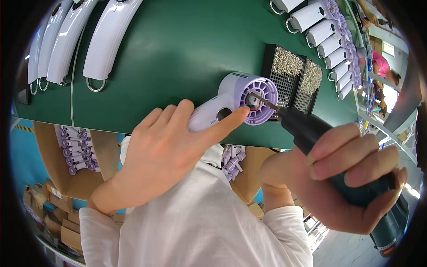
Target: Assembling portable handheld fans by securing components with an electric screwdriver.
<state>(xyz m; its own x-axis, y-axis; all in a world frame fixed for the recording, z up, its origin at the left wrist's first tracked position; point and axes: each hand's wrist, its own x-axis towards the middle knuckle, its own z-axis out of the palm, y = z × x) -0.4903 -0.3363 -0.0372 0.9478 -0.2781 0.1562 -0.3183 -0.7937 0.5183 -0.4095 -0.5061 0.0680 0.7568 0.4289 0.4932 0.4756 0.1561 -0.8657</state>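
Observation:
A lavender hair-dryer-like appliance [236, 92] lies on the green table [182, 58], its round ribbed end open toward the right. Inside that end some coloured wires show. My left hand [162, 149] grips the pale handle, with its index finger stretched along to the rim of the round end. In my right hand [351, 178] is a black electric screwdriver [307, 131], fingers wrapped round its body. The bit reaches into the open round end, near the wires. Whether it seats on a screw is too small to tell.
Two black trays of small silver screws [288, 62] stand just behind the appliance. Similar units [331, 44] line the right side; long pale curved shells with metal rings [106, 40] lie at the far left. Below the table edge are cardboard boxes [106, 151] of lavender parts.

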